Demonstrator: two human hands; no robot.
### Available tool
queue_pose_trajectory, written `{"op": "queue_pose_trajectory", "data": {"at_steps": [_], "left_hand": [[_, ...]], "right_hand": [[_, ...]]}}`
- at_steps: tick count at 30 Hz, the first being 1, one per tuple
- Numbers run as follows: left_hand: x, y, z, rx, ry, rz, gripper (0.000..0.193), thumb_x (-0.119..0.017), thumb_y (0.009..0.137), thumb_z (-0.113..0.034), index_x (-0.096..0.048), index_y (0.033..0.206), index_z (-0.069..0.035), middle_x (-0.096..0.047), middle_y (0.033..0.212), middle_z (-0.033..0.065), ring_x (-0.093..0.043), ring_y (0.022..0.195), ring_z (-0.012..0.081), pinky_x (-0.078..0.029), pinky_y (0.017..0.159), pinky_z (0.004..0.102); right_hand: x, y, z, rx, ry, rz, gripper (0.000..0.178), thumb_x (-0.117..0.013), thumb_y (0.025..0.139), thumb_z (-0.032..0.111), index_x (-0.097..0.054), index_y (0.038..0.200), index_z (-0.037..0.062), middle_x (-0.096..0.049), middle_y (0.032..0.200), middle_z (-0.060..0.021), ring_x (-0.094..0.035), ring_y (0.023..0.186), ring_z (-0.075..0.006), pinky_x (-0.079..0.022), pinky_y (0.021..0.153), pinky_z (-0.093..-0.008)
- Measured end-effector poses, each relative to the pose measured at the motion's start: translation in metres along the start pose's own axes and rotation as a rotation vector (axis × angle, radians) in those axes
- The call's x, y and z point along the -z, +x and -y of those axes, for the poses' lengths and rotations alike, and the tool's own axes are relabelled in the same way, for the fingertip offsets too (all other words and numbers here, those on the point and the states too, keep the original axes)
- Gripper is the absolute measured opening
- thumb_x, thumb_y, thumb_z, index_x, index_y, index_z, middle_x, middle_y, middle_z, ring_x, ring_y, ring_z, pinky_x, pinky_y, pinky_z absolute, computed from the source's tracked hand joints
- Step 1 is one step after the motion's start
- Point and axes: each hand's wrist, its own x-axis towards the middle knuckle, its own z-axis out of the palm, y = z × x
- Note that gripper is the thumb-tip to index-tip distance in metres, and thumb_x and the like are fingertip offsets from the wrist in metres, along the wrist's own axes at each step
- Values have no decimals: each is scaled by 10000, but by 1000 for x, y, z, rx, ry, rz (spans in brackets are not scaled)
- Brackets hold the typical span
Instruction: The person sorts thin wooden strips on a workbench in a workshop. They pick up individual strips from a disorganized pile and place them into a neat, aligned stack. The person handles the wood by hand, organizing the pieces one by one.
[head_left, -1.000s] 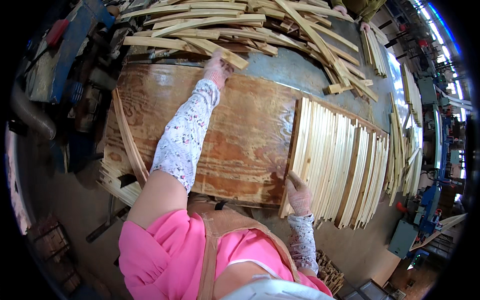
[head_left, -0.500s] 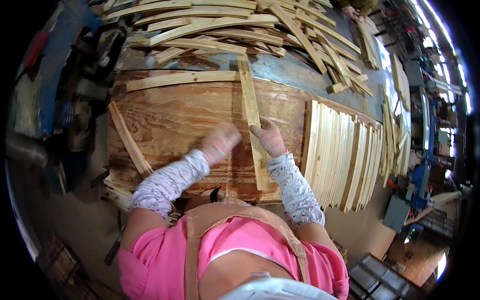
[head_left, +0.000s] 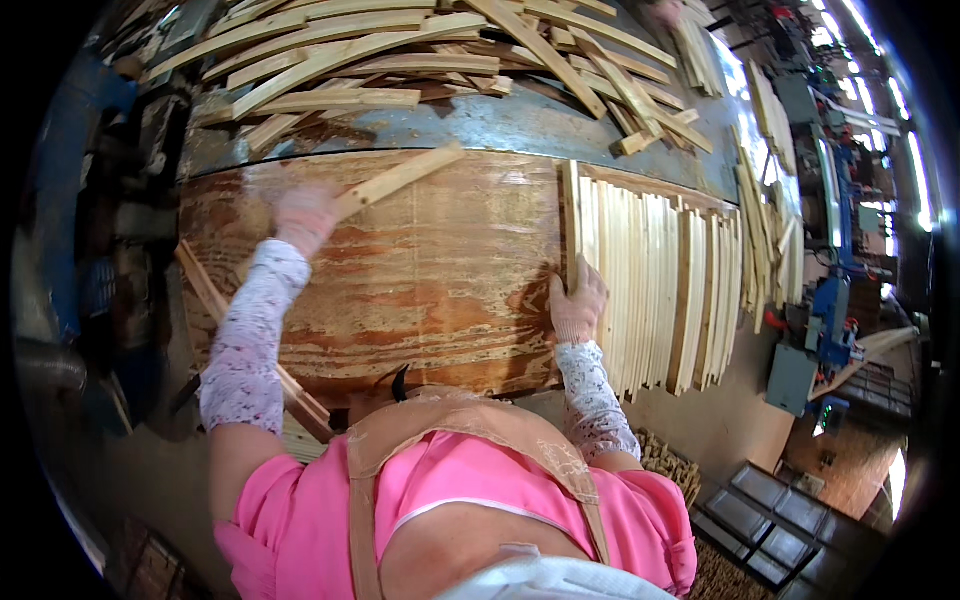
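Observation:
My left hand [head_left: 307,215], gloved and blurred by motion, is closed on the near end of a pale wooden strip [head_left: 402,182] over the far left of the plywood board [head_left: 420,290]. That strip slants away to the right, its far end by the board's back edge. On the right, my gloved right hand [head_left: 579,300] grips another wooden strip [head_left: 571,215], thumb on its left side. This one stands against the left end of a row of wooden strips [head_left: 640,280] laid side by side.
Beyond the board, a heap of loose wooden strips [head_left: 370,65] covers the blue-grey table [head_left: 420,130]. A few strips [head_left: 210,290] lean at the board's left edge. Dark machinery [head_left: 115,210] stands at left. At the far right are blue-and-grey machines [head_left: 800,370]. Part of a co-worker's hand [head_left: 665,14] shows at the top.
My right hand has carried its strip rightward to the row. My left hand has swung to the far left and taken hold of the strip lying there. The view has shifted slightly.

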Motion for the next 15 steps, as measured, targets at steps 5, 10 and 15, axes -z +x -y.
{"op": "queue_pose_trajectory", "data": {"at_steps": [5, 10, 15], "left_hand": [[-57, -8, -38, 3, -67, -349, 642, -628, 937, -471, -556, 1457, -101, -545, 1448, 122, -494, 1386, 295, -426, 1157, 479], [-36, -13, -75, -77, -140, 132, 616, -627, 964, -430, -580, 1456, -63, -559, 1505, 176, -536, 1383, 339, -443, 1154, 450], [18, 19, -153, 223, -1024, 198, 581, -719, 935, -424, -648, 1352, -25, -632, 1435, 220, -639, 1253, 345, -515, 1048, 489]], "right_hand": [[-23, 37, 112, 125, 682, 329, 504, -759, 961, 170, -652, 1436, 43, -743, 1277, -190, -707, 1197, -286, -559, 1040, -402], [-67, 27, 147, -85, 1022, 605, 456, -713, 984, 292, -684, 1391, 88, -772, 1154, -151, -713, 1089, -277, -547, 964, -387], [-81, 21, 164, -172, 1178, 884, 519, -701, 998, 370, -655, 1420, 70, -748, 1075, -81, -674, 975, -174, -551, 814, -340]]}}
